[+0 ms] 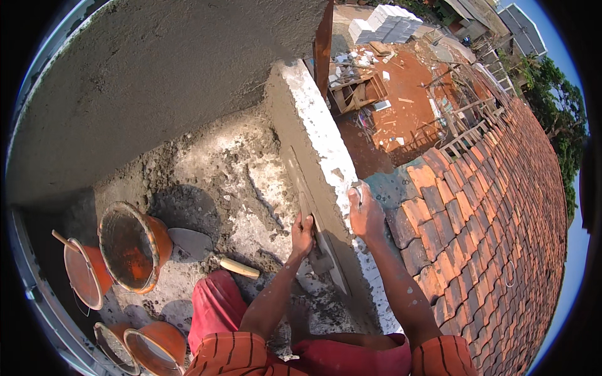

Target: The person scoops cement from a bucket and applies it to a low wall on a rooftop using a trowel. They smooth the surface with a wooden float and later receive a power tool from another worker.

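My left hand (302, 235) is closed on a long narrow plastering float (333, 263), whose blade lies along the inner face of a low wall (285, 119) coated in wet grey mortar. The wall's top (320, 128) is white and rough. On that top edge rests my right hand (367, 216), fingers curled together; a small greyish bit shows at the fingertips, too small to name. To the left, a pointed trowel (190, 244) with a pale wooden handle (239, 268) lies on the mortar-splashed floor (213, 163).
Several orange buckets stand at the left, among them a mortar-crusted bucket (130, 247). A grey plastered wall (138, 81) rises ahead. Beyond the low wall, a tiled roof (483, 238) slopes away on the right. Red ground (407, 94) with debris and stacked pale blocks (385, 25) lies below.
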